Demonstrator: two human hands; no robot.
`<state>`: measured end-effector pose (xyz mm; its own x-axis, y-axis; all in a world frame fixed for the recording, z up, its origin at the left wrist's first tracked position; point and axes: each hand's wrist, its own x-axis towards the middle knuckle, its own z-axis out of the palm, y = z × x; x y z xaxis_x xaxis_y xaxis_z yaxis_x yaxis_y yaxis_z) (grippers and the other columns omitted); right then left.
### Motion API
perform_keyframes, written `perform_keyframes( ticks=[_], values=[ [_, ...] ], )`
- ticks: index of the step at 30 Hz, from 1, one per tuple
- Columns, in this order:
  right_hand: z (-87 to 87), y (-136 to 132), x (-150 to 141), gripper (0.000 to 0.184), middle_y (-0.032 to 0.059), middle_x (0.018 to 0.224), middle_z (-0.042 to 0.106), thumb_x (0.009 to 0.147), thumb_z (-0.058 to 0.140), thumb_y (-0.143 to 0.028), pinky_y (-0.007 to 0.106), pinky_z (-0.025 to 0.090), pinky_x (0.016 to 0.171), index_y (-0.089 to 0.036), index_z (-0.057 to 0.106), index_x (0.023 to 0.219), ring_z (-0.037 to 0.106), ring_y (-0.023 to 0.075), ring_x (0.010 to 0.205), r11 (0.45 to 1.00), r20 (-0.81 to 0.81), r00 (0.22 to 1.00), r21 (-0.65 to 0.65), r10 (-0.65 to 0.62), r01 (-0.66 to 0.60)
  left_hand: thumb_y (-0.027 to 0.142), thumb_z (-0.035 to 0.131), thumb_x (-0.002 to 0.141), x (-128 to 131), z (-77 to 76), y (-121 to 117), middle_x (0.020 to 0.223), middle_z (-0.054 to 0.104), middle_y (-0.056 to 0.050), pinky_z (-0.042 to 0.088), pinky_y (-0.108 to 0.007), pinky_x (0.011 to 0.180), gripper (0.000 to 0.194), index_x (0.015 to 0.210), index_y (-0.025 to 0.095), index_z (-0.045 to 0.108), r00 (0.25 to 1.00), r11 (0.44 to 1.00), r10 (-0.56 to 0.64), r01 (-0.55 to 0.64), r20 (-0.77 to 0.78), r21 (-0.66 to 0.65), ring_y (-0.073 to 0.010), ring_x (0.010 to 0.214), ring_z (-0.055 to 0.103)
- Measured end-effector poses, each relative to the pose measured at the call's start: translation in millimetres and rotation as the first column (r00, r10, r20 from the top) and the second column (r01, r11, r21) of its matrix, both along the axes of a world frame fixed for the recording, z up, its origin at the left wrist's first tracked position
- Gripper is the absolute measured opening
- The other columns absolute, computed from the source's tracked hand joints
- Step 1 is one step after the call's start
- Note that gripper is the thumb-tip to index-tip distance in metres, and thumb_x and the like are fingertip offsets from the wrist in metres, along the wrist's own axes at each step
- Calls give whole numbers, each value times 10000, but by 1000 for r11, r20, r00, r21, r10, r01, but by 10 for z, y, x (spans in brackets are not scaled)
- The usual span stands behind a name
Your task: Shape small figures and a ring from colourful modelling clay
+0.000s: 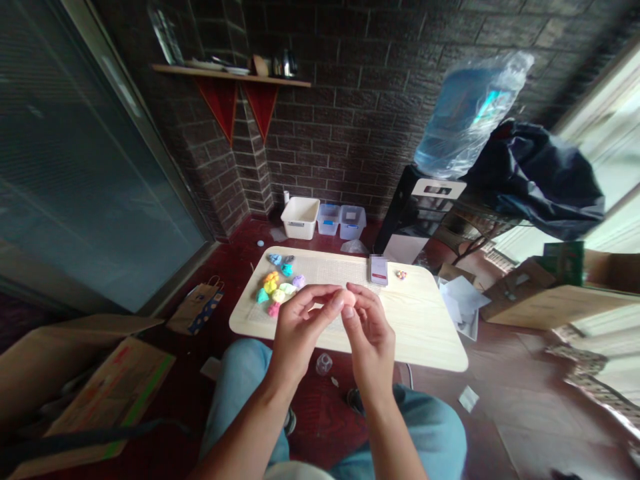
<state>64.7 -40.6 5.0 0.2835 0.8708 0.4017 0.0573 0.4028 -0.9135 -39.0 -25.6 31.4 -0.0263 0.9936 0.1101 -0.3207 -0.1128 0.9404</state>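
Both forearms rose from the bottom of the view, and the left hand and right hand were held up together above the front of the counter, palms turned inward. The fingers of both hands were curled toward each other, nearly meeting at the tips, and pinched a small pale pink lump of modelling clay between them, with much of it hidden. Behind the hands, on the left half of the counter, lay a cluster of clay lumps in blue, teal, yellow, green, pink and lilac. On the right half sat a small flat maroon-and-grey box, with a tiny multicoloured clay piece just beside it. Beyond the counter stood a white plastic bin.
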Motion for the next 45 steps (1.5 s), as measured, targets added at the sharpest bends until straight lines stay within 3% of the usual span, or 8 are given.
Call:
perform_keyframes(
  ticks=[6, 14, 30, 39, 45],
  values=[
    [38, 8, 4, 139, 69, 1153, 613, 901, 601, -295, 433, 433, 996, -243, 694, 991, 565, 225, 1136, 999, 59, 998, 32, -21, 19, 258, 745, 768, -5, -3, 7, 951, 693, -29, 498, -190, 678, 216, 978, 211, 724, 998, 999, -38, 40, -55, 35, -140, 865, 626],
    [21, 7, 13, 155, 68, 1161, 605, 897, 612, -295, 442, 433, 1002, -250, 688, 1024, 555, 227, 1146, 999, 72, 997, 29, -16, 14, 231, 733, 777, -3, 23, 45, 927, 652, -28, 513, -200, 705, 122, 891, 189, 724, 997, 995, -28, 35, -72, 92, -136, 851, 608],
    [-46, 21, 30, 138, 63, 1167, 599, 881, 638, -284, 480, 421, 1012, -262, 685, 1008, 555, 240, 1147, 1000, 7, 1000, 21, 7, -8, 269, 759, 761, -14, 6, 94, 882, 655, -19, 493, -205, 709, 110, 826, 184, 730, 999, 998, -31, 33, -32, 47, -134, 851, 612],
    [-36, 28, 55, 101, 60, 1132, 606, 883, 636, -276, 458, 421, 999, -254, 698, 960, 559, 233, 1135, 1000, 23, 1000, 21, -14, 13, 278, 753, 767, -23, -28, 105, 962, 646, -16, 466, -192, 703, 206, 948, 203, 691, 991, 994, -109, 111, -82, 19, -135, 884, 602],
    [-59, 38, 49, 105, 49, 1146, 595, 874, 651, -253, 451, 428, 996, -270, 696, 966, 557, 226, 1136, 999, 10, 1000, 33, -18, 17, 259, 735, 780, -27, -36, 118, 872, 601, -3, 454, -201, 716, 113, 823, 175, 673, 991, 993, -94, 100, -100, 57, -124, 838, 572]
  ],
)
